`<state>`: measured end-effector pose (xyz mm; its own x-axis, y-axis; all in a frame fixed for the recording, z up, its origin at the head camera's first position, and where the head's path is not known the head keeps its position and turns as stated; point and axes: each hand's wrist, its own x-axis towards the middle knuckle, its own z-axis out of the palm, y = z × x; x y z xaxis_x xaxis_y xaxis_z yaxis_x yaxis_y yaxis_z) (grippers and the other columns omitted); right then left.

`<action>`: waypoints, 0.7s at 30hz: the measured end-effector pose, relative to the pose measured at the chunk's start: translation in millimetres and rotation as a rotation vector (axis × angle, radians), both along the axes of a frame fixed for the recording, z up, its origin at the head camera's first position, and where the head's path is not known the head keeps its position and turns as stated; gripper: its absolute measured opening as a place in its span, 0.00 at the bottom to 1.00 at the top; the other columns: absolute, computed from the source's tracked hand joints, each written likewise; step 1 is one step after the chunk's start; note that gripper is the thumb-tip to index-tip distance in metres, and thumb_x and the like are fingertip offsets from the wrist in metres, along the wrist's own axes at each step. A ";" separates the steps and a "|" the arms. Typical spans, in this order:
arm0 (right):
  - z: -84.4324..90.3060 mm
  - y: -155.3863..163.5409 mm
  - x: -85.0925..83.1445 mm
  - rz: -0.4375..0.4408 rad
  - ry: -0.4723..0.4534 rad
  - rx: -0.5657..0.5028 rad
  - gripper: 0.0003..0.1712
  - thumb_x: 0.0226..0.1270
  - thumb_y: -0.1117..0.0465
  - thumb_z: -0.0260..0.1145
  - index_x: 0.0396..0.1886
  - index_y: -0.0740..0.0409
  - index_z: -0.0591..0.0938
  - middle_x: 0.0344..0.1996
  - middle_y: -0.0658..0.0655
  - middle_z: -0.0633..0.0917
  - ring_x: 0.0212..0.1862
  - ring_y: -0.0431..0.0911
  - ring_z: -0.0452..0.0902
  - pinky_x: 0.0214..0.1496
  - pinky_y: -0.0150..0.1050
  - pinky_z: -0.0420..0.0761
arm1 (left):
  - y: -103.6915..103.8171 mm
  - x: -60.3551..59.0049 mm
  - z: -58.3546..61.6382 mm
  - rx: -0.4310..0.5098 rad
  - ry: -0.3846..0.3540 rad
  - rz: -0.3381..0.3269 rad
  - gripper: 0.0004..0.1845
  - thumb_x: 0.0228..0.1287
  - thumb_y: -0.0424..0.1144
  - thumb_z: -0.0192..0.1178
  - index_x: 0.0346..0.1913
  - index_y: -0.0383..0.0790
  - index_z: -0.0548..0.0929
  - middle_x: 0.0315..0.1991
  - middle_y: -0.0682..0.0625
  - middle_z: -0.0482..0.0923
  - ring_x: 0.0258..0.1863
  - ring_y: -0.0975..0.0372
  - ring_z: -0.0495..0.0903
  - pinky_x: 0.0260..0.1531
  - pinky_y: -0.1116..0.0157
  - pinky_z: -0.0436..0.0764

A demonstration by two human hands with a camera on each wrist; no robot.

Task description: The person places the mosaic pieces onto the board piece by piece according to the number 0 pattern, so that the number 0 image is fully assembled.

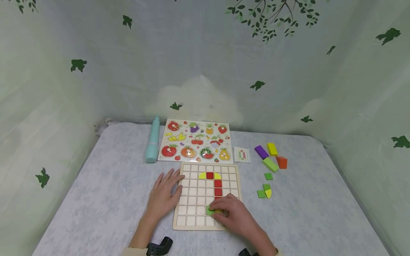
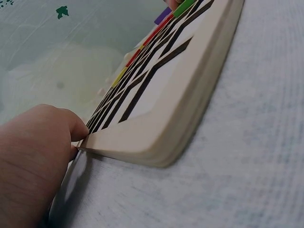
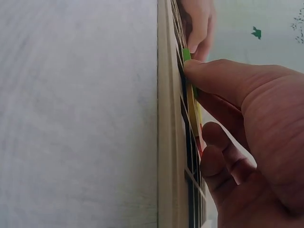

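Pressing a green tile [image 1: 209, 210] into the lower rows of the wooden grid board [image 1: 192, 199], the right hand [image 1: 235, 216] has fingertips curled onto it, low centre of the head view. Left hand [image 1: 163, 195] lies flat, fingers straight, on the tabletop [image 1: 105, 199] touching the board's left edge. Red and yellow tiles [image 1: 215, 179] sit in upper cells. Loose coloured blocks [image 1: 270, 158] lie to the right; fruit puzzle [image 1: 195, 140] and teal bottle [image 1: 153, 139] behind.
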<state>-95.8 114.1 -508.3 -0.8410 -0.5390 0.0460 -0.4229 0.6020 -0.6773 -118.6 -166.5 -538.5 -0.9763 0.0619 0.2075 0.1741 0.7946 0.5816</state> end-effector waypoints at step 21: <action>6.9 32.5 -8.9 -0.176 0.037 0.038 0.12 0.62 0.58 0.78 0.46 0.41 0.92 0.51 0.37 0.87 0.51 0.38 0.75 0.44 0.31 0.81 | -0.1 -1.0 0.3 -0.010 -0.008 0.000 0.20 0.75 0.42 0.57 0.65 0.45 0.82 0.75 0.47 0.70 0.79 0.50 0.61 0.81 0.47 0.49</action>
<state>-104.7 146.6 -501.4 -0.9208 -0.3852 0.0612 -0.3328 0.6942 -0.6382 -119.6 -166.6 -538.2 -0.9780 0.0638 0.1987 0.1690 0.8005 0.5751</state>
